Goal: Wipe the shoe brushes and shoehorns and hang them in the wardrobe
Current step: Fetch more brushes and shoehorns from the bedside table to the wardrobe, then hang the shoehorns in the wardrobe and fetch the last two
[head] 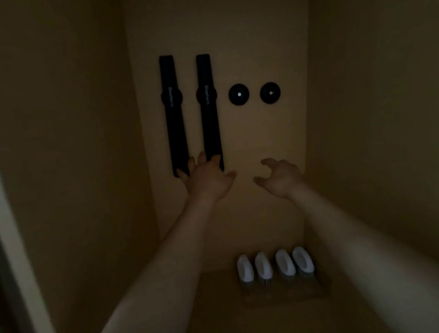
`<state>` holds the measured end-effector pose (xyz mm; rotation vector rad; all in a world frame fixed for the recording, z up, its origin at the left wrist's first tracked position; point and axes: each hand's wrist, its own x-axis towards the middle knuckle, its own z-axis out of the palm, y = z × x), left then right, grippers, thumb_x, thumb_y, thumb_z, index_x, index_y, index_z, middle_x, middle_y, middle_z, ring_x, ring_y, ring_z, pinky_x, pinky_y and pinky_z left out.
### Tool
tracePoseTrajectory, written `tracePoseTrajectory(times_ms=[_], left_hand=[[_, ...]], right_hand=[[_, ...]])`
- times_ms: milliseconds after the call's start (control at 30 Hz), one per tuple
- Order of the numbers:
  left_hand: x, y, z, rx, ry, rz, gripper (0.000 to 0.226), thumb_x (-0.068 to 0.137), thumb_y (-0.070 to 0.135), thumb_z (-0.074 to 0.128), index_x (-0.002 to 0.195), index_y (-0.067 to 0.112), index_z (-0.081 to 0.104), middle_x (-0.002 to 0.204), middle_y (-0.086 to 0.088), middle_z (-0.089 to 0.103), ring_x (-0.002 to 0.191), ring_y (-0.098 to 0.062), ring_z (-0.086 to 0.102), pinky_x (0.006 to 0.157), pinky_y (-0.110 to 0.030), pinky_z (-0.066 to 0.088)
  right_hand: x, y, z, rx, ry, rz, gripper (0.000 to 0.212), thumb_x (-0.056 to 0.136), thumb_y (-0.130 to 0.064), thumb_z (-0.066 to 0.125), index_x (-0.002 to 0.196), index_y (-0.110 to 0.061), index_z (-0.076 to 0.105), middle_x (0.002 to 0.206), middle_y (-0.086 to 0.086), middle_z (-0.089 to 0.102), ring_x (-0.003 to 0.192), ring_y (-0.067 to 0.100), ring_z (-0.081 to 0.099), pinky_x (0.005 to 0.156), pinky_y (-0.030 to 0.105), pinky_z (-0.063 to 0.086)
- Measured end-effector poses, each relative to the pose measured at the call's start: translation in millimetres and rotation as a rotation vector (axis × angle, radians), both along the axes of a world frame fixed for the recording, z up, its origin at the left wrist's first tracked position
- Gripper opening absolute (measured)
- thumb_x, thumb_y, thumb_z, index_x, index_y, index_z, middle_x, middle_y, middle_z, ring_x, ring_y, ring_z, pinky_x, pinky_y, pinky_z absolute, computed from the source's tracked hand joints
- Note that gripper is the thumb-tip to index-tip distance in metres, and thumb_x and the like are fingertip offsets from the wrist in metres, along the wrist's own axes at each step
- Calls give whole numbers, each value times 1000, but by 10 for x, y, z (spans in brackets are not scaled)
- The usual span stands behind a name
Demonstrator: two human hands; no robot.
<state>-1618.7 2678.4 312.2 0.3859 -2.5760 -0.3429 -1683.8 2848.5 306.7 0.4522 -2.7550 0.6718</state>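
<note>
A: Where are the shoehorns?

B: Two black ones hang upright on the back wall (224,40) of the wardrobe, side by side at about eleven o'clock from the centre. The left shoehorn (173,111) and the right shoehorn (208,109) each sit on a round black holder.

A: And the hands?

B: The left hand (207,179) has spread, relaxed fingers whose tips lie over the lower ends of both shoehorns; it grasps nothing. The right hand (279,176) is at three o'clock from it, fingers loosely curled, empty, apart from the wall.

A: Other things?

B: Two free round holders (238,94) at one o'clock. Four white shoe brushes (274,265) stand in a row on the floor at six o'clock, bristles down.
</note>
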Motion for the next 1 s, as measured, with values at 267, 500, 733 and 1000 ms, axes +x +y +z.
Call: tracePoseTrajectory(times_ms=[267,500,733,1000], left_hand=[[865,656,-332,2,-109,61,73,92,67,42,155,36,23,165,0,15,151,-30,7,118,-60,5],[1889,1115,-855,30,-158,152,69,91,64,45,152,39,26,163,-1,20,150,-30,13,117,-61,7],[2875,1289,-1069,109,-87,213,61,93,54,50,148,32,36,155,-5,35,148,-32,19,119,-60,11],[4073,1380,-1186,163,34,247,56,92,55,53,143,38,42,152,2,39,145,-28,25,117,-55,18]], right_hand=[[786,532,-306,21,-18,152,70,93,-61,50,153,-32,30,151,10,42,136,34,38,109,42,40],[1634,875,-746,-5,-79,301,62,94,-57,46,149,-32,37,146,7,46,130,31,46,107,44,41],[2367,1025,-1057,-88,-152,398,62,95,-60,48,149,-31,39,147,4,48,132,28,48,101,39,43],[3429,820,-1274,-237,-211,581,52,92,-50,62,140,-32,50,140,-2,54,127,18,52,86,27,38]])
